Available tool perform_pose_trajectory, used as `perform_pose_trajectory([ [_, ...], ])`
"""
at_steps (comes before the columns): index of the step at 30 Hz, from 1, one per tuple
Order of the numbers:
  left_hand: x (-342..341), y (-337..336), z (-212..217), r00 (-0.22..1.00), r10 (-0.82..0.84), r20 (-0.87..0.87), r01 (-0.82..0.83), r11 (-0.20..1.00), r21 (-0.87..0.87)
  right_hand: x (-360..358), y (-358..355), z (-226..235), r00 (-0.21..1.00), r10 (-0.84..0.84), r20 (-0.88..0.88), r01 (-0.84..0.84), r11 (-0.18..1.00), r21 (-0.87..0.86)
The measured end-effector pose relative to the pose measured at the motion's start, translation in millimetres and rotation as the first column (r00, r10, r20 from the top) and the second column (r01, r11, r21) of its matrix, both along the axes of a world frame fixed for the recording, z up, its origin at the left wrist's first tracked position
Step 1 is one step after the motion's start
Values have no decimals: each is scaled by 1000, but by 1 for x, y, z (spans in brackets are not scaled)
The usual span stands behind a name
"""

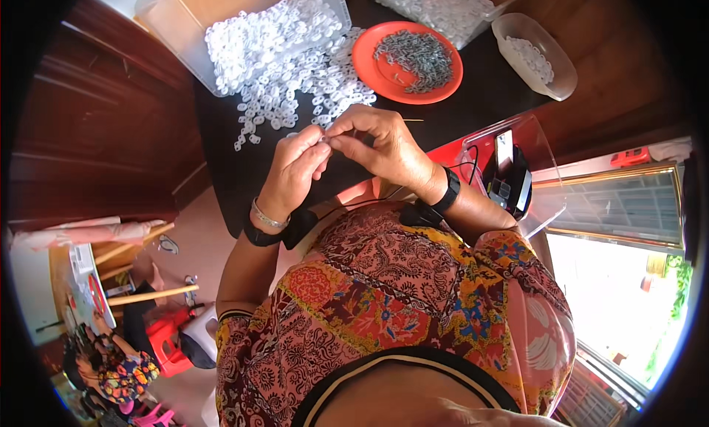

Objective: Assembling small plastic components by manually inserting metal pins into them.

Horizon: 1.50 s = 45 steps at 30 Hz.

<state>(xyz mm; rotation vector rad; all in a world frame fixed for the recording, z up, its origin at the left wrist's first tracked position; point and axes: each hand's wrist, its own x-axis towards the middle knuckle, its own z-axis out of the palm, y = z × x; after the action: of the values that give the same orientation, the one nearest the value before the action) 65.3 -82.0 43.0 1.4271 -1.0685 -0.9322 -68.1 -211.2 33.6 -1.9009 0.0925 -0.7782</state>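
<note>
At the far left of the dark worktop, a clear tub lies tipped toward the hands, and loose white pieces spread out from it; keeping them in a thin layer makes it easier to pick up one at a time. Next, nearer, the left hand has thumb and index finger pinched together on a small pale piece, which sits between the two hands, just above the worktop's near part. Its exact form is too small to tell. A steady, light pinch here should serve best, leaving the edge free for the other hand. To the right, the right hand brings thumb and index tips together on the same piece, with hardly any gap; small, straight pushes would likely slip less than twisting. Beyond that hand, a red plate holds a heap of small grey pieces, within easy reach, and a thin yellow strip lies near it. At the far right, an oval container carries more white pieces, best kept well apart from the loose ones
</note>
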Motion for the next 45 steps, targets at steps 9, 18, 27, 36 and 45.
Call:
perform_pose_trajectory([
  [9,9,-38,-15,884,23,467,51,988,-145,-3,-29,10,978,-200,-54,173,932,-318],
  [18,39,-33,-16,977,96,-188,-94,995,21,-10,-135,3,771,-537,-341,168,689,-705],
  [27,47,-29,-18,962,176,-210,-192,980,-58,15,-132,-11,621,-635,-459,7,591,-807],
  [36,42,-27,-12,959,165,-232,-190,978,-88,13,-131,-2,750,-554,-360,61,600,-798],
  [45,38,-25,-11,973,161,-167,-189,968,-165,46,-68,22,980,63,-189,-13,966,258],
])
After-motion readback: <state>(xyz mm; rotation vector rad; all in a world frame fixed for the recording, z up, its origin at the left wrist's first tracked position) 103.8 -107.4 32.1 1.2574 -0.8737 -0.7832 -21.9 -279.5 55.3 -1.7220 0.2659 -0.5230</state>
